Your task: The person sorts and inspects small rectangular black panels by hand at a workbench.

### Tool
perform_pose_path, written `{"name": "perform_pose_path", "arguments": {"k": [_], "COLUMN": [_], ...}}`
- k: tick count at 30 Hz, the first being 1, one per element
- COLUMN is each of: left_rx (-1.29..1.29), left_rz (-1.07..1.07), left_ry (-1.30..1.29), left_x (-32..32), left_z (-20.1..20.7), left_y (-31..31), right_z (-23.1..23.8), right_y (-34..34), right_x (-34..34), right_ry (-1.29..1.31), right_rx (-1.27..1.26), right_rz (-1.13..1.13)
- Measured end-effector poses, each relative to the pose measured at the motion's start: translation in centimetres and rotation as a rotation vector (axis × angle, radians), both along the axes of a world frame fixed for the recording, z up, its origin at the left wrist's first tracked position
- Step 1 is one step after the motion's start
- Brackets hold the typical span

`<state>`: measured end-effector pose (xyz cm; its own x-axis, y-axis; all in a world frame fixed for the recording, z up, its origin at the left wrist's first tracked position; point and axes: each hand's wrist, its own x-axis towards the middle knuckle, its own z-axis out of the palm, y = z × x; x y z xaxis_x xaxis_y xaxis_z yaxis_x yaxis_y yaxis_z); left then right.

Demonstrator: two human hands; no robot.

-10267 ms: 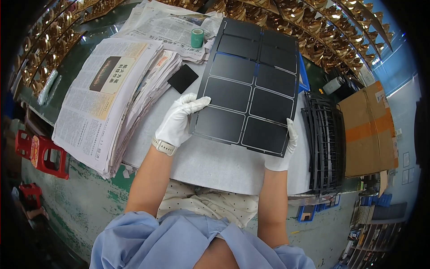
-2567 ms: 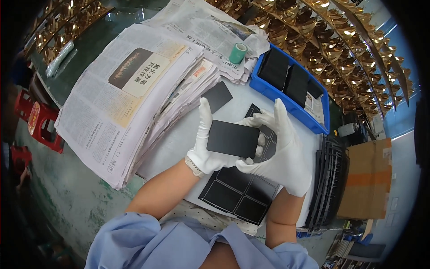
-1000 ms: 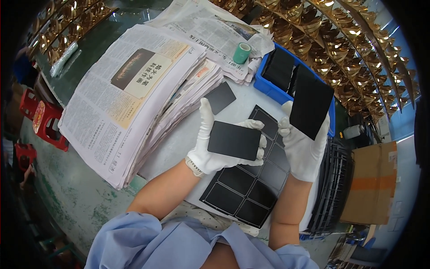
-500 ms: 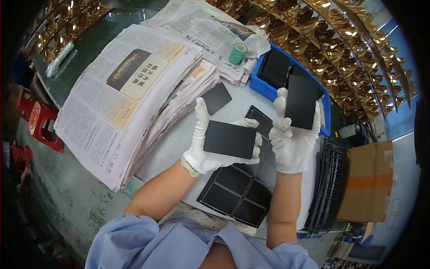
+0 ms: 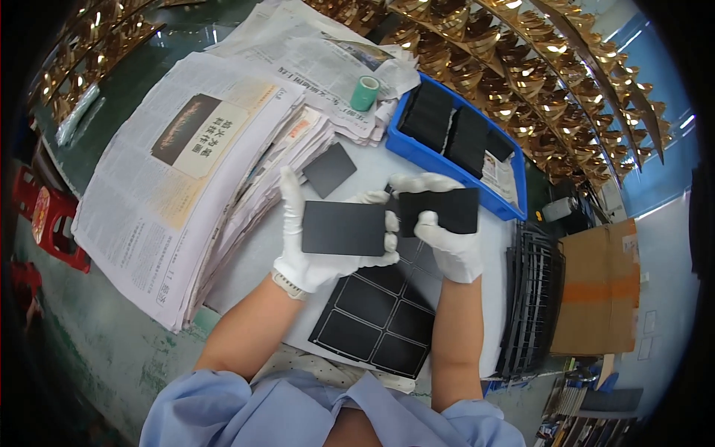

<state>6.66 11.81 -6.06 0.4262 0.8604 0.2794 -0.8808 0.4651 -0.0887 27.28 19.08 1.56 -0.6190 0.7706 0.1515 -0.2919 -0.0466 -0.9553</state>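
Both my hands wear white gloves. My left hand (image 5: pixel 298 223) holds a flat black rectangular plate (image 5: pixel 344 228) across its palm, with the fingers curled round its right edge and the thumb raised. In my right hand (image 5: pixel 454 249) is a second black plate (image 5: pixel 456 208), pinched between the thumb in front and fingers behind. The two plates are side by side, close together. Beneath them lies a black tray sheet (image 5: pixel 376 305) divided into rectangular sections by pale lines. A single dark plate (image 5: pixel 330 170) lies on the white table beyond my left hand.
A blue bin (image 5: pixel 488 179) holding stacks of black plates stands at the back right. Piled newspapers (image 5: pixel 186 164) cover the left side, and a green tape roll (image 5: pixel 365 93) rests on more newspaper. Black racks (image 5: pixel 530 298) and a cardboard box (image 5: pixel 596 287) stand at right. Red stools (image 5: pixel 59 227) are at left.
My right hand has come down and left from near the blue bin, turning its plate from upright to sideways beside the left one. My left hand still holds its plate, and the whole view has shifted slightly.
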Motion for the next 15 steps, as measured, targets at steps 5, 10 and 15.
{"name": "perform_pose_path", "arguments": {"k": [5, 10, 15], "left_rx": [-0.055, -0.035, -0.050], "left_rz": [0.138, 0.212, 0.229], "left_ry": [0.115, 0.207, 0.237], "left_x": [-0.3, -0.4, -0.6], "left_z": [0.2, 1.1, 1.5], "left_y": [-0.2, -0.3, -0.4], "right_z": [-2.0, -3.8, -3.6], "right_y": [-0.4, -0.2, -0.7], "right_x": [-1.2, -0.9, -1.4], "right_ry": [0.054, 0.232, 0.235], "right_rx": [-0.136, 0.023, 0.008], "right_rz": [-0.056, 0.007, -0.031]}}
